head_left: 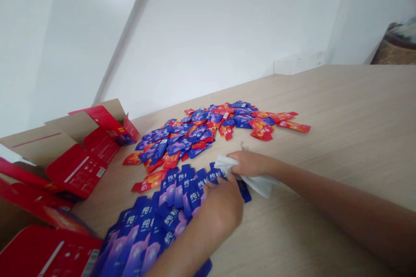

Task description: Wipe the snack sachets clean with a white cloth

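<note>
A row of overlapping blue and purple sachets runs from the lower left toward the table's middle. My left hand rests on the far end of that row, fingers curled down onto the packets. My right hand lies just beyond it, closed on a white tissue or cloth that trails under the wrist. A loose heap of red and blue sachets lies farther back on the wooden table.
Opened red cardboard boxes with brown flaps stand at the left, and another red box fills the lower left corner. White walls rise behind the table. A brown woven object sits at the far right.
</note>
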